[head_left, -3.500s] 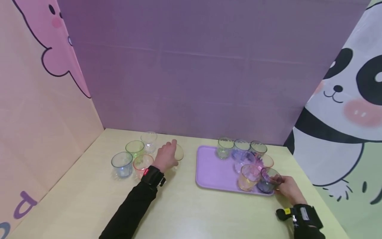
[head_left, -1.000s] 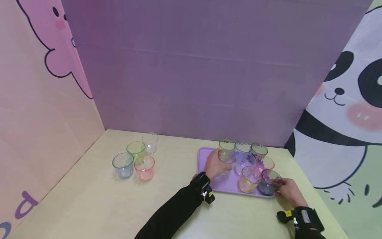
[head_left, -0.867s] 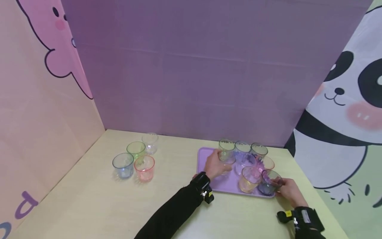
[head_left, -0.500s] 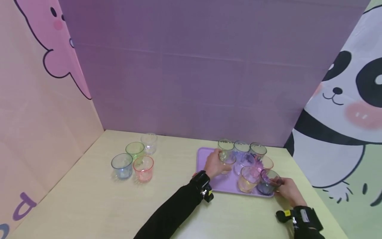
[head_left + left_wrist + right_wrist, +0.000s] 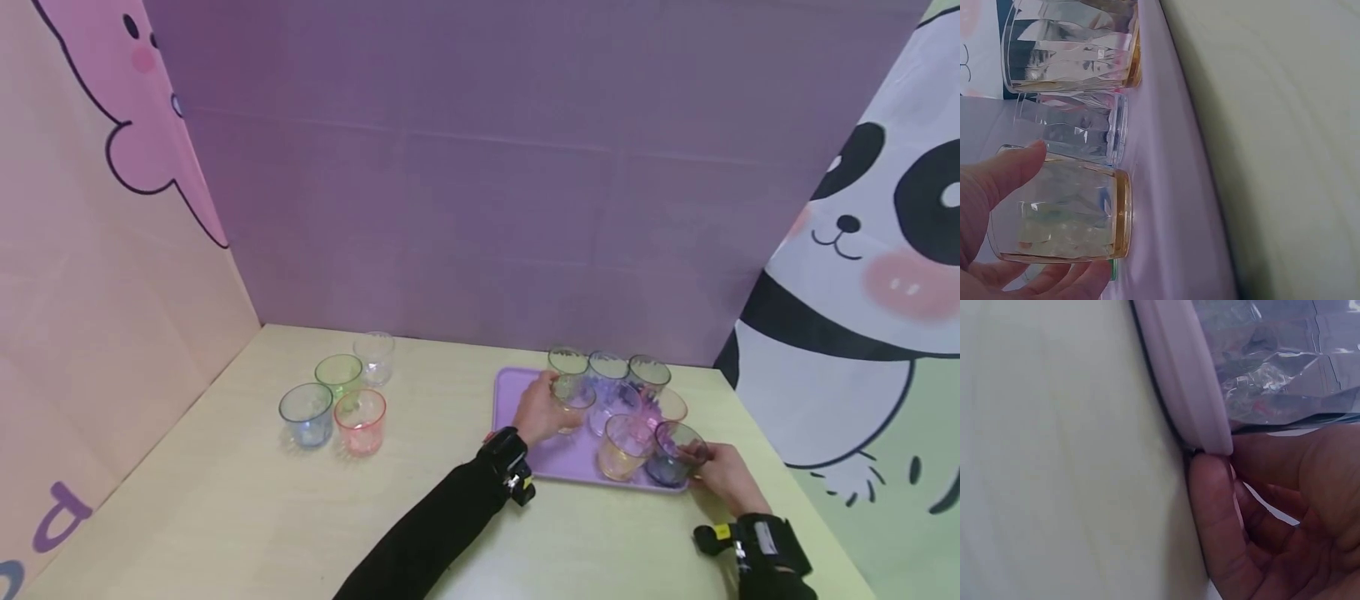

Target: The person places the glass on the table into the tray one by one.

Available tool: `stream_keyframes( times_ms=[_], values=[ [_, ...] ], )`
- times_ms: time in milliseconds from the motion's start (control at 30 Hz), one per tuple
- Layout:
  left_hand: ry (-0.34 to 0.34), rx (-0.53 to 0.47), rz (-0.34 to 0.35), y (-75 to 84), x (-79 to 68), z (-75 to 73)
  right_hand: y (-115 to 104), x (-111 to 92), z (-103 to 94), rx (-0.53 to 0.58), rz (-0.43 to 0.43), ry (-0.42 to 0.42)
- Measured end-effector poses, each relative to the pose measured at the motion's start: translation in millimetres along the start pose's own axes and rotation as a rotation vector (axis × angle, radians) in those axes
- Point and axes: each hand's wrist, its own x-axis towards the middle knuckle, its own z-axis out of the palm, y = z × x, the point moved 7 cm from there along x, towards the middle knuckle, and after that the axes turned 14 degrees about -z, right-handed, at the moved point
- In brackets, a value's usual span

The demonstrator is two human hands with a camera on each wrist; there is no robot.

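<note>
In the head view my left hand (image 5: 538, 412) grips a clear drinking glass (image 5: 1063, 219) with a faint amber base, over the left part of the purple tray (image 5: 513, 446). Thumb and fingers wrap its sides in the left wrist view, and its base is at or just above the tray; I cannot tell if it touches. My right hand (image 5: 729, 477) pinches the tray's front right corner, thumb on top and a finger below in the right wrist view. Beside that thumb stands a grey-blue glass (image 5: 671, 467). A yellow glass (image 5: 621, 458) stands to its left.
Several other tinted glasses, among them a green one (image 5: 566, 361), a blue one (image 5: 608, 367) and a pink one (image 5: 670, 407), crowd the tray's back and right. On the table's left stand a blue glass (image 5: 307, 421), a green glass (image 5: 340, 377), a red glass (image 5: 362, 425) and a clear glass (image 5: 375, 358).
Since the earliest frame my left hand has carried the amber glass from the left group over to the tray. Over the last second it shifts only slightly. My right hand stays at the corner.
</note>
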Motion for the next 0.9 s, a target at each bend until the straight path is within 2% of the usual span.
stream_keyframes(
  times_ms=[200, 333, 600, 700, 900],
  values=[
    [0.0, 0.02, 0.018, -1.6, -2.2, -0.5, -3, -4, 0.1, 0.013, -0.014, 0.001],
    [-0.015, 0.008, 0.043, -1.2, -6.1, -6.1, -5, -5, 1.2, 0.019, -0.019, -0.006],
    [-0.077, -0.04, 0.048, -7.4, -18.8, -33.6, -6, -2, 1.9, -0.008, -0.013, -0.011],
    [-0.078, -0.015, 0.063, -8.4, -20.7, -43.1, -5, -2, 1.2, -0.025, -0.013, -0.003],
    [-0.075, 0.096, 0.118, -9.3, -29.2, -59.2, -2, -3, 0.4, -0.034, 0.004, -0.004]
  ],
)
